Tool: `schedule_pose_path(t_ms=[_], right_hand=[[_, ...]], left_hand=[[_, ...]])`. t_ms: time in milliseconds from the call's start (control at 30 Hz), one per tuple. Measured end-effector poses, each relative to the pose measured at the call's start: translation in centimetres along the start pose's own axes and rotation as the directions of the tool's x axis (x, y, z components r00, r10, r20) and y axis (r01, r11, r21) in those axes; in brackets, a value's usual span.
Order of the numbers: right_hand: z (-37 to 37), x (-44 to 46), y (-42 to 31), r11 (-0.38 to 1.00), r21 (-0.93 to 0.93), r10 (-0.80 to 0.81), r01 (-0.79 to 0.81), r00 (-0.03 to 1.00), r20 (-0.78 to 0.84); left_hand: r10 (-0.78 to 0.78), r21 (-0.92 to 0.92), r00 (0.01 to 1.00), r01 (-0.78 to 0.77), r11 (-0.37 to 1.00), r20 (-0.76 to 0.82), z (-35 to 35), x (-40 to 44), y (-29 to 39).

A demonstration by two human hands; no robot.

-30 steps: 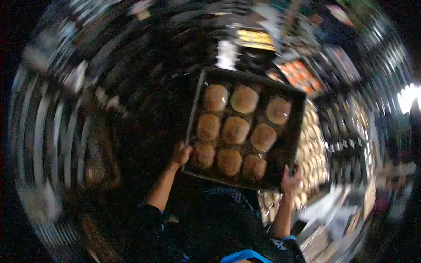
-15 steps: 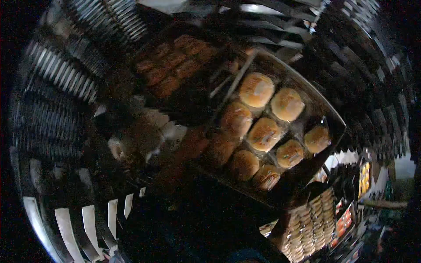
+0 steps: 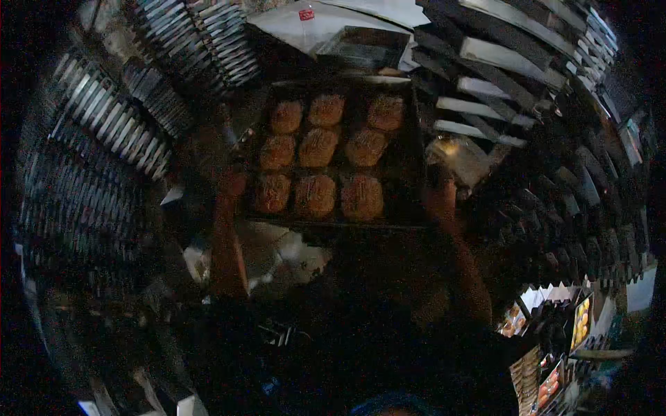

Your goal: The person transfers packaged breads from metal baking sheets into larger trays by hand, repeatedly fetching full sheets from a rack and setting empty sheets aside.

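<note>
A dark rectangular baking tray (image 3: 399,191) with several browned buns (image 3: 316,196) in rows is held out in front of me. My left hand (image 3: 232,184) grips its left side, with the fingers dim in the shadow. At the right side my right hand (image 3: 440,195) is closed on the edge, its fingers partly hidden. The tray looks roughly level. Stripes mark the bun tops, but the low light hides finer detail.
Racks of stacked trays stand at the left (image 3: 111,114) and the right (image 3: 485,104). Beyond the held tray, a dark, shallow tray (image 3: 364,47) rests on a pale surface (image 3: 284,28). Lit trays of baked goods (image 3: 549,388) show at the lower right.
The view has turned. A brightly lit, slanted bun tray at centre right is gone from there; a dim bun tray now lies squarely in the middle, between my hands.
</note>
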State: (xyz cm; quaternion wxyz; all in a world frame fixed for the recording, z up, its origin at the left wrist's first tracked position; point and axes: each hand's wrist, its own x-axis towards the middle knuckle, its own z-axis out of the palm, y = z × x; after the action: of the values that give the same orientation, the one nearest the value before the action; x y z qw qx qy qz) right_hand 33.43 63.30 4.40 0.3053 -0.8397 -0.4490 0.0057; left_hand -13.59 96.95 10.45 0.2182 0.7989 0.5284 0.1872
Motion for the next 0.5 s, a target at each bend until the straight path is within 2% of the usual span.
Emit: schedule_pose_path(t_ms=[33,100,133,167,233,267,333,367,500], right_hand=[[0.4,1.2,-0.8,1.000,-0.004,0.000,0.000,1.000,-0.006],[0.9,1.9,-3.2,0.976,0.044,-0.194,0.211,0.950,-0.246],[-1.1,1.3,-6.0,0.981,0.039,-0.175,0.190,0.954,-0.242],[-5.1,0.4,-10.6,0.970,0.242,0.023,-0.005,0.997,-0.073],[-5.7,-2.0,-10.2,0.883,0.390,0.223,-0.261,0.965,0.141],[-3.6,-3.8,-5.8,0.775,0.632,0.097,0.004,0.987,-0.125],[-5.1,-6.5,-3.7,0.612,0.789,0.265,-0.043,0.952,-0.154],[-5.9,-7.9,-3.2,0.578,0.812,0.345,-0.085,0.927,-0.149],[-5.6,-14.8,-2.8,0.563,0.797,0.536,-0.219,0.831,-0.151]], left_hand=[[-0.012,-0.011,1.000,0.012,1.000,0.005,0.3,1.3,-0.8],[-0.023,-0.037,1.000,0.024,0.999,0.018,0.7,2.8,-1.3],[-0.024,-0.055,0.999,0.025,0.998,0.026,1.1,2.9,-1.6],[-0.024,-0.074,0.999,0.027,0.997,0.038,1.4,2.9,-1.7],[-0.029,-0.116,0.998,0.035,0.993,0.058,1.7,1.6,-1.9],[-0.032,-0.130,0.997,0.040,0.991,0.063,1.8,0.8,-1.8],[-0.044,-0.179,0.998,0.053,0.983,0.053,2.0,-2.8,-1.7],[-0.057,-0.200,0.997,0.064,0.978,0.043,2.3,-5.0,-2.1],[-0.130,-0.267,0.991,0.133,0.954,0.032,2.3,-13.0,-2.8]])
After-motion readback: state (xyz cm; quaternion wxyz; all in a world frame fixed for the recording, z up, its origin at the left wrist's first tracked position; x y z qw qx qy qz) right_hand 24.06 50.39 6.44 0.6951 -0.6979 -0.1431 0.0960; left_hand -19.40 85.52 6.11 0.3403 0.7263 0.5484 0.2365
